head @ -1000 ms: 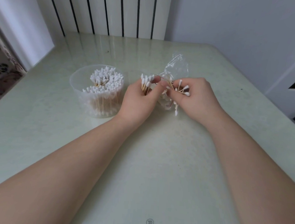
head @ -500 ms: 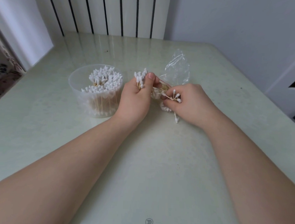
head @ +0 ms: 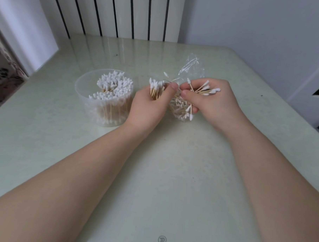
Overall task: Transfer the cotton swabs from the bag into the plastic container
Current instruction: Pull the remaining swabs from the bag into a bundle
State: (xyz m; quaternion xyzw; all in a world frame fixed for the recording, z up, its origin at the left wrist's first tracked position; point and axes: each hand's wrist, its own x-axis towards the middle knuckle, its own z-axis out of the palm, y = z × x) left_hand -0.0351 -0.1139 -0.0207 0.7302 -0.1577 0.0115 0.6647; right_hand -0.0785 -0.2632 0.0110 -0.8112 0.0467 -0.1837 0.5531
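Two swab bunches (head: pixel 155 88) | gripped by left fingers (head: pixel 174 86), right fingers (head: pixel 187 94) | bag (head: pixel 192 67) between

Pale green table (head: pixel 171 176); white ribbed radiator (head: pixel 123 13); grey wall (head: pixel 250 24).

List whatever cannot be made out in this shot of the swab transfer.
- Head view: how many swabs remain in the bag; the left hand and right hand cover it.
- Head view: lower ends of the left hand's bunch, buried in the palm.
- Head view: floor of the plastic container, hidden by packed swabs.
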